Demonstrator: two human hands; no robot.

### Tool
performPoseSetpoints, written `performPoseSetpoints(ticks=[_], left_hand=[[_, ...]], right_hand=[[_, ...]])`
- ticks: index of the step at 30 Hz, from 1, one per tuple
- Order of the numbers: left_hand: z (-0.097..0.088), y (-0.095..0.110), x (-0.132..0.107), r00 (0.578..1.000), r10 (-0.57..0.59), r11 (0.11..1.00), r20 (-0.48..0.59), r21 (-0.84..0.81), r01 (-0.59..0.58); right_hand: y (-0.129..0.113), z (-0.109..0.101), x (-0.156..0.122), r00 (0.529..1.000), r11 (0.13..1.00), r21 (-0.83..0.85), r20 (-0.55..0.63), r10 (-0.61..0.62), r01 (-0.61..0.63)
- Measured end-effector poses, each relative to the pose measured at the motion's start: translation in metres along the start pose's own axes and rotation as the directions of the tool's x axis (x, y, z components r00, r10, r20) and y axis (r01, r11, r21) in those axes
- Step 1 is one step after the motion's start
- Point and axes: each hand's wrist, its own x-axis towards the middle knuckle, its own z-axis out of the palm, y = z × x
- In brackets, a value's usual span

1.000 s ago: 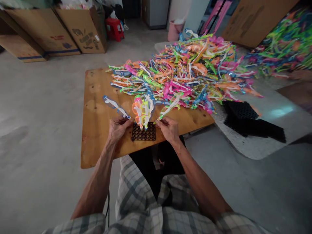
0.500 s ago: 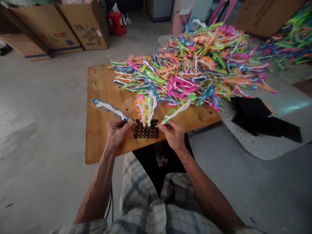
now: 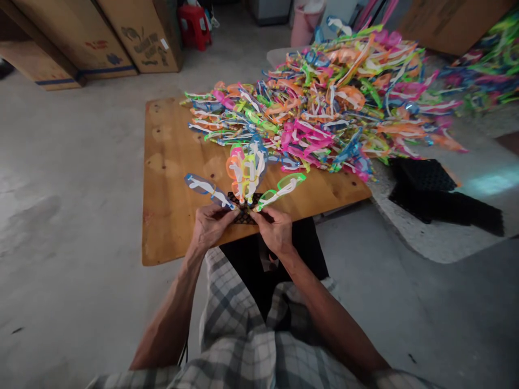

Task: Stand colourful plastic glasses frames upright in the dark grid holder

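Observation:
My left hand (image 3: pixel 211 225) is closed on the stem of a blue stick toy with a white figure (image 3: pixel 205 187), which slants up to the left. My right hand (image 3: pixel 275 228) pinches the stem of a green stick toy with a white figure (image 3: pixel 281 190), slanting up to the right. Both hands meet over a small black grid base (image 3: pixel 244 212) at the near edge of a wooden board table (image 3: pixel 170 178), mostly covering it. Several bright stick toys (image 3: pixel 245 170) stand upright in the grid.
A large heap of neon stick toys (image 3: pixel 324 102) covers the far half of the board and spills right. Black grid mats (image 3: pixel 425 186) lie on the floor at right. Cardboard boxes (image 3: pixel 138 32) line the far left; a red stool (image 3: pixel 194 24) and a pink bucket (image 3: pixel 302 27) stand behind.
Both hands have drawn together over the grid base, bringing the blue and green toys' stems inward toward the standing cluster. The view has tilted slightly.

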Motion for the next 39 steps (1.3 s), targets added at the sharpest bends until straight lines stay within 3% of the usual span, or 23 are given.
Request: performPoseSetpoints(ticks=[6,10,17,21,25,32,39], left_hand=[[0.001,0.006,0.000,0.998,0.040,0.999,0.058,0.013,-0.041],[0.002,0.011,0.001,0.985,0.128,0.987,0.112,0.086,-0.138],[0.003,0.014,0.004,0.973,0.142,0.952,0.183,0.243,-0.185],[0.005,0.019,0.005,0.978,0.096,0.952,0.183,0.269,-0.143],[0.005,0.017,0.006,0.972,0.125,0.943,0.200,0.282,-0.179],[0.004,0.012,0.005,0.964,0.160,0.931,0.213,0.293,-0.219],[0.007,0.003,0.004,0.981,0.090,0.951,0.170,0.278,-0.136]], right_hand=[[-0.003,0.001,-0.001,0.993,0.983,-0.141,0.038,-0.111,0.115],[-0.006,0.003,-0.002,0.978,0.951,-0.236,0.100,-0.181,0.200],[-0.017,0.003,0.005,0.970,0.925,-0.326,0.201,-0.135,0.196],[-0.029,-0.006,0.012,0.948,0.934,-0.300,0.304,-0.096,0.191],[-0.038,-0.012,0.015,0.930,0.946,-0.263,0.357,-0.085,0.187],[-0.031,-0.011,0.016,0.939,0.969,-0.173,0.325,-0.112,0.176],[-0.014,-0.009,0.014,0.948,0.982,-0.048,0.275,-0.162,0.182]])
